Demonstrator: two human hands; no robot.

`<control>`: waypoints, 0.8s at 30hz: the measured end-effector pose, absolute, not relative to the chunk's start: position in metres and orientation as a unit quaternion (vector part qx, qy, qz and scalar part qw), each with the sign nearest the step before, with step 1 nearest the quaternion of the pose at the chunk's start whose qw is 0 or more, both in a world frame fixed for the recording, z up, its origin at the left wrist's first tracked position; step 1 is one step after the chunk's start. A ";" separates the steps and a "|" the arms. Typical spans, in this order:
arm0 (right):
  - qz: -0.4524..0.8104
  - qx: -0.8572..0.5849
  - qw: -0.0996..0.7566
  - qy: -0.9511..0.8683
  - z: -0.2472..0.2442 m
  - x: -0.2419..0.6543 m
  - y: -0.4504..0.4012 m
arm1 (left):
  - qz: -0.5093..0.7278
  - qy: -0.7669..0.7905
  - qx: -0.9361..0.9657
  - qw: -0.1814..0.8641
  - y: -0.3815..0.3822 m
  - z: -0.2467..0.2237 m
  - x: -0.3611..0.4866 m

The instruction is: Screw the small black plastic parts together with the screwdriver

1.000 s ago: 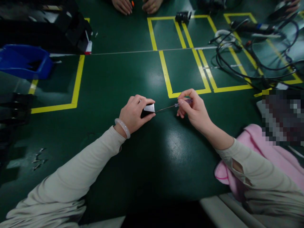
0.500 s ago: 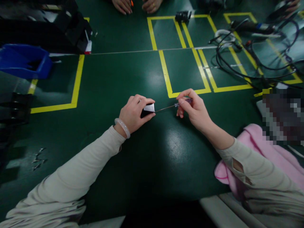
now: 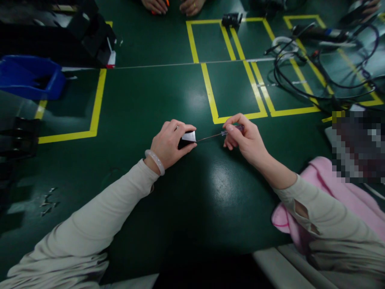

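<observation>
Near the middle of the green table, my left hand (image 3: pixel 171 143) is closed around a small black part with a pale, shiny face (image 3: pixel 189 137). Its fingers hide most of that part. My right hand (image 3: pixel 243 136) grips a screwdriver (image 3: pixel 224 133) by its clear purplish handle, between thumb and fingers. The thin shaft points left, and its tip meets or nearly meets the lower right edge of the black part. Whether a screw sits at the tip is too small to tell.
Several loose screws (image 3: pixel 48 202) lie at the left. Beyond them are a blue bin (image 3: pixel 33 78) and black equipment (image 3: pixel 60 44). Black cables (image 3: pixel 279 76) coil at the right, above a pink cloth (image 3: pixel 325 180). Another person's hands (image 3: pixel 192 6) rest at the far edge.
My hands, the black part and the screwdriver hold almost the same position. Across the table, the other person's left-side hand has shifted slightly, and more orange shows by it.
</observation>
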State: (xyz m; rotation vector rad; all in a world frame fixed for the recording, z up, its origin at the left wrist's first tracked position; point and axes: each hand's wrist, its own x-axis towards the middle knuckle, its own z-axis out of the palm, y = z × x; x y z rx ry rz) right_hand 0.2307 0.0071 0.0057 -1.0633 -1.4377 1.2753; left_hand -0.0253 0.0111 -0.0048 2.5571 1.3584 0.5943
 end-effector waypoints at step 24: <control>0.521 -0.419 0.461 -0.584 0.004 0.231 0.008 | 0.212 0.448 0.865 0.078 0.011 -0.006 -0.026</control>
